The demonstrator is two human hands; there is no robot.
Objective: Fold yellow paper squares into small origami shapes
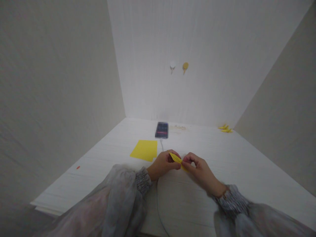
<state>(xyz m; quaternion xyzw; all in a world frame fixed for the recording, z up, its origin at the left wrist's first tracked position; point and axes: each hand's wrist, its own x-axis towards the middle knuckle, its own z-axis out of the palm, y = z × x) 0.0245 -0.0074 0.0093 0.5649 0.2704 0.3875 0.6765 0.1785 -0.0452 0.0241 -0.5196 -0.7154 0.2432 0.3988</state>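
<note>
Fingertips of the left hand point(163, 164) are closing on the upper left end of a small folded yellow paper point(176, 159), thumb and forefinger pinched tight and the other fingers curled in. The right hand point(200, 171) is gripping the lower right end of the same piece in the same pinched way. The paper is sitting tilted between the 2 hands, slightly below the centre of the frame and just over the white table point(247, 171). Whether it is touching the tabletop cannot be told.

Sheer grey sleeves with gathered cuffs are covering both forearms, the left sleeve point(118, 194) coming in from the lower left and the right sleeve point(237, 204) from the lower right.

Just up and left of the left hand, a flat yellow sheet point(144, 149) is lying on the table. Behind it, near the centre, a dark blurred device point(162, 130) is sitting by the back wall. A thin white cable point(158, 204) is running from it down between the arms to the bottom edge. A tiny red speck point(78, 167) is lying at the left of the table, and a few small yellow folded pieces point(225, 128) are resting in the far right corner. On the back wall, upper centre, 2 hooks are hanging side by side, a white hook point(172, 66) and a yellow hook point(185, 66).
</note>
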